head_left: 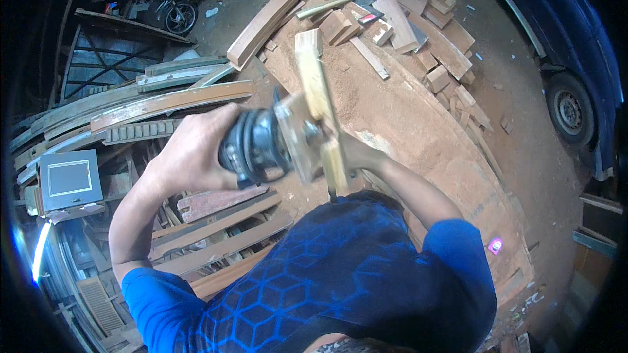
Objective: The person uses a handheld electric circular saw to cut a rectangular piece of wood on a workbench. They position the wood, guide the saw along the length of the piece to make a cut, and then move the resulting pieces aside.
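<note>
My left hand (199, 147) is closed around the dark ribbed body of a power tool (252, 147) that looks like a router. The tool lies on its side, and its flat base plate (297, 137) faces a pale wooden strip (315, 85). That strip runs lengthwise away from my body, and motion smears both it and the plate. On the strip's right side, my right hand (358, 155) grips it close to the tool. Most of the right fingers are hidden behind the wood, as is the exact contact between tool and strip.
A sawdust-covered worktop (418, 150) spreads below, with cut wood blocks (438, 78) heaped at its far right. Long boards (170, 104) are stacked at left beside a grey box (69, 180). A pink round object (495, 246) lies at right. Beyond stand a blue vehicle (582, 39) and a motorbike (183, 0).
</note>
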`<state>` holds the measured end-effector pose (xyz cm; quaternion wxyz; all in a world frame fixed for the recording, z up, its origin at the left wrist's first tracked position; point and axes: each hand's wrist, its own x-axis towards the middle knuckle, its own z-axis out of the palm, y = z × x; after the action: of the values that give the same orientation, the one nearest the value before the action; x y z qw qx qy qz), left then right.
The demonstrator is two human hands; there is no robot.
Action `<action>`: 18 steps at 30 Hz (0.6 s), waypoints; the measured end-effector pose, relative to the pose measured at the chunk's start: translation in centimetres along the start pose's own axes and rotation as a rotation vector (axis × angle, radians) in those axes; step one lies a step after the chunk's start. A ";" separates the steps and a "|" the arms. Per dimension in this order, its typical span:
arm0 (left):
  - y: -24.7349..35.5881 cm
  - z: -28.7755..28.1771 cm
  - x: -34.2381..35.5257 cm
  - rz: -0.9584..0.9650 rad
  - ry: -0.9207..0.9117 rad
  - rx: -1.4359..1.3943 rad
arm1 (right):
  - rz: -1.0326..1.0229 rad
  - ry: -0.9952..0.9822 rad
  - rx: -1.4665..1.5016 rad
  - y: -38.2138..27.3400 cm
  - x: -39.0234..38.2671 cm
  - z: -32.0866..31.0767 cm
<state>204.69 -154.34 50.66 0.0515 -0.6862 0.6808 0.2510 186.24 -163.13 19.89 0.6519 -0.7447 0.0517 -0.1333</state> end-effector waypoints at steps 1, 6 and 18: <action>1.3 -0.3 0.0 0.081 0.005 -0.001 | -0.110 0.043 0.072 0.3 3.2 0.0; 4.6 -1.2 -0.2 0.278 -0.068 0.436 | -0.156 -0.036 0.394 0.7 12.2 -3.4; 1.3 1.0 -1.0 -0.017 -0.187 0.622 | -0.209 -0.194 -0.054 -10.7 0.9 -17.6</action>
<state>203.24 -153.09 50.59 0.3229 -0.6171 0.7116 0.0925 181.38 -178.69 32.51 0.6159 -0.7728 -0.0857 -0.1265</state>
